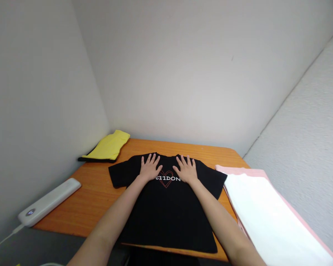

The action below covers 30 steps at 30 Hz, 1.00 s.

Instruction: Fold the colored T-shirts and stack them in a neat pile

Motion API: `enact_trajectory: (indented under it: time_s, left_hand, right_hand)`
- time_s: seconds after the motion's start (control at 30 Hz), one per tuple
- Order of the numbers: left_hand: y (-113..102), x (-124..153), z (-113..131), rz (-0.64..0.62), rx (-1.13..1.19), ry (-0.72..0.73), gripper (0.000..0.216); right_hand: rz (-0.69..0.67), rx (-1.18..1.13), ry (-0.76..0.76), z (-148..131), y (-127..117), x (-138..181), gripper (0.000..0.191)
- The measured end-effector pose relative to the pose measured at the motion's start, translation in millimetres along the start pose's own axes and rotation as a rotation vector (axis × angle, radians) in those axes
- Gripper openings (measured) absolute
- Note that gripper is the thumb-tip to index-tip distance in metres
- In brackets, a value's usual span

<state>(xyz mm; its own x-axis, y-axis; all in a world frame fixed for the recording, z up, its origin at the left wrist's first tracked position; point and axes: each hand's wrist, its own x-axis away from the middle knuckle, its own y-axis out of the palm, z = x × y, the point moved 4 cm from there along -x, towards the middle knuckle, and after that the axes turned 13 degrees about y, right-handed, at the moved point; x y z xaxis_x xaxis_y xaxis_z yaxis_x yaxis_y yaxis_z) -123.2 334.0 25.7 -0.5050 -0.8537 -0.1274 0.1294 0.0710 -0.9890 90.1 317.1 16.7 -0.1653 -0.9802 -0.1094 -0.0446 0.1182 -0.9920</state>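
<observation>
To my left lie a white device point(51, 201) and yellow cloth point(108, 146). My left hand point(149, 170) rests flat and splayed on the black T-shirt point(169, 218) laid across the table point(93, 199); apart from it, my right hand point(187, 171) lies likewise, with pink-and-white cloth point(269, 207) further right.

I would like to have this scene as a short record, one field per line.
Left hand: palm down on black T-shirt
Right hand: palm down, other side of chest print
T-shirt: spread out on wooden table
Far left: yellow-and-black cloth
Near left: white device with cable
Right: white-and-pink cloth
</observation>
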Motion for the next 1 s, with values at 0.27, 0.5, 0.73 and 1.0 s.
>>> enact_trajectory:
  time_s: [0.27, 0.5, 0.73, 1.0]
  left_hand:
    - [-10.0, 6.6, 8.0, 0.017, -0.017, 0.025, 0.061]
    - [-32.8, 27.7, 13.4, 0.122, -0.065, 0.025, 0.055]
    - [-31.8, 45.4, 12.4, 0.048, -0.054, -0.049, 0.056]
    - [-0.8, 49.8, 46.7, -0.024, -0.016, 0.036, 0.057]
  right_hand:
    - [-0.041, -0.033, 0.009, 0.7, -6.2, 11.2, 0.071]
    - [-0.048, -0.024, 0.000, 3.1, -13.4, 15.6, 0.069]
    - [0.154, -0.110, -0.154, -42.0, -33.9, 45.3, 0.061]
    - [-0.048, -0.211, -0.188, -77.3, -13.4, 72.2, 0.061]
